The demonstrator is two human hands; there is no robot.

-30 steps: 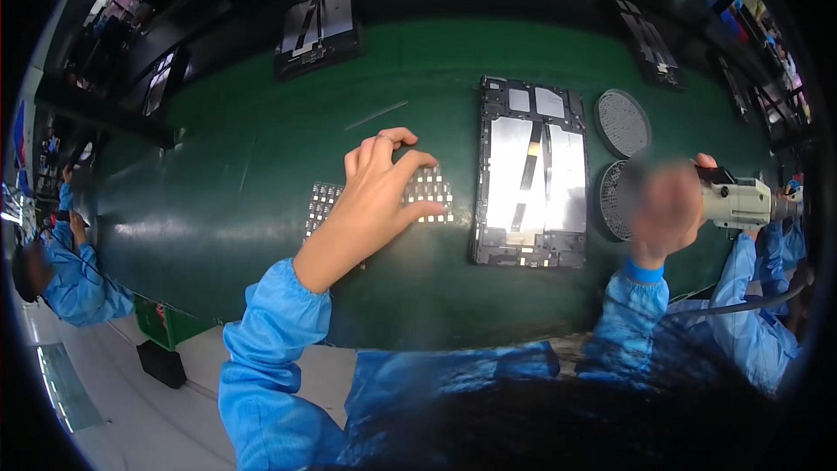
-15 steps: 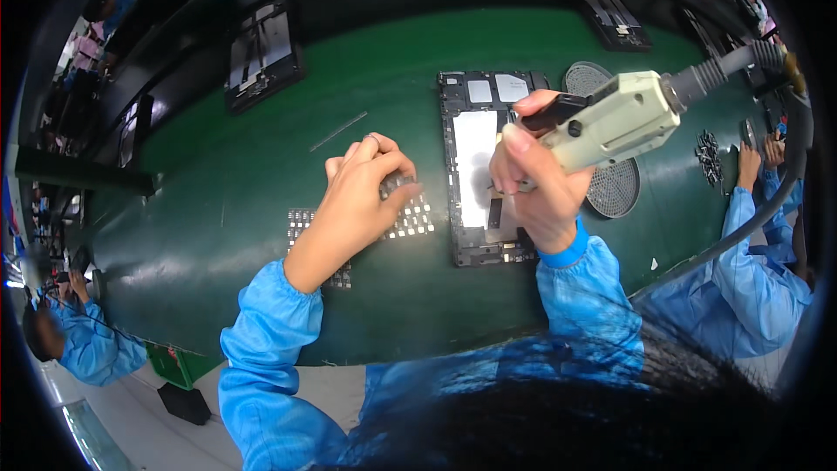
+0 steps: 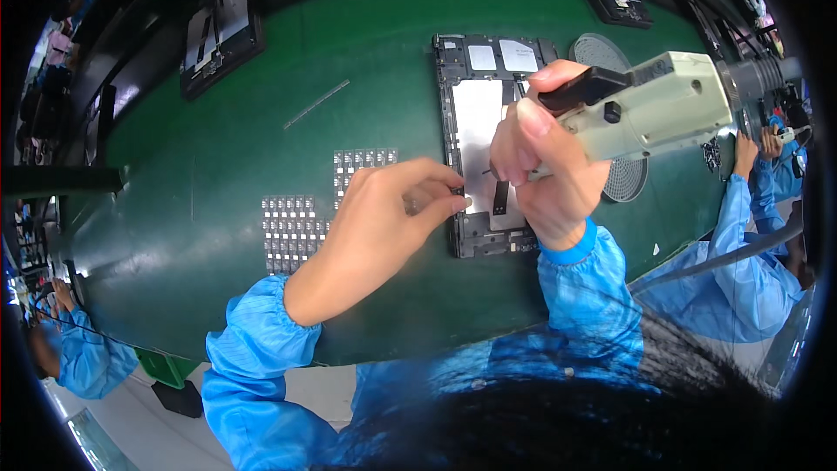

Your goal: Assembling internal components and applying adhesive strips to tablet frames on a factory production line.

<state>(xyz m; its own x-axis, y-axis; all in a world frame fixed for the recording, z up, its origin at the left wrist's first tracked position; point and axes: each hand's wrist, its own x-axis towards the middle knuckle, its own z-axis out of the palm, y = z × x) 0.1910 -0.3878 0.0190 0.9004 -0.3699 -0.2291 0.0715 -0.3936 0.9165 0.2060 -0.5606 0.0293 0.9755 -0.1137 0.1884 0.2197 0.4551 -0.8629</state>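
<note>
My right hand (image 3: 554,157) grips a cream electric screwdriver (image 3: 667,109) with a black lever. Its slim bit points left over an opened tablet (image 3: 466,148), which has a black frame and a silver-white inner plate. At the tablet's left edge, my left hand (image 3: 375,227) has thumb and forefinger pinched close together. Whatever lies between those fingertips is too small to make out. Beneath and beside that hand lie sheets of small parts (image 3: 288,231), dark with white patches; the hand partly covers them.
Round grey mesh trays (image 3: 626,179) sit right of the tablet, partly behind my right hand. A thin clear strip (image 3: 316,105) lies on the green table (image 3: 209,209). Another opened tablet (image 3: 222,30) stands far left. At right a co-worker's sleeve (image 3: 741,244) reaches the table.
My left hand has moved right from the sheets of parts to the tablet's left edge. The screwdriver stays in my right hand over the tablet. The whole view has shifted slightly.
</note>
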